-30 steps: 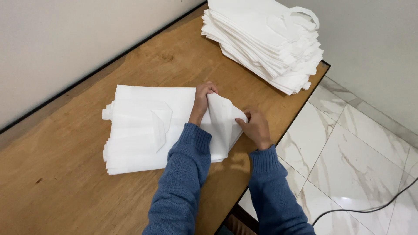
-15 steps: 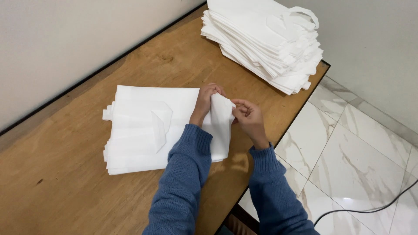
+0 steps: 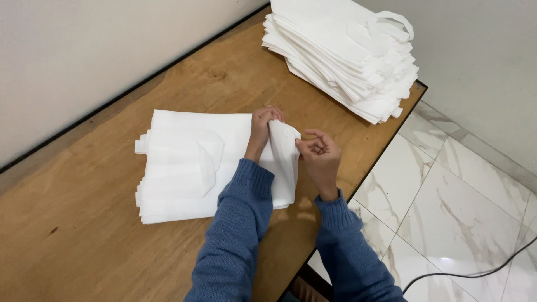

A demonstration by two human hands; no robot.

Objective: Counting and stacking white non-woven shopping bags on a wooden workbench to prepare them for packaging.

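Note:
A stack of flat white fabric bags lies on the wooden table in front of me. My left hand pinches the right edge of the top bag and lifts it off the stack. My right hand pinches the same raised edge from the other side, fingers curled on the fabric. Both arms wear blue knit sleeves. The lifted edge forms a standing fold between the two hands.
A second, taller pile of white bags with handles sits at the table's far right corner, overhanging the edge slightly. A white wall runs behind the table. To the right lies marble tile floor with a dark cable.
The right hand has slid left along the bag's edge toward the left hand, and the edge has risen higher off the stack into a fold.

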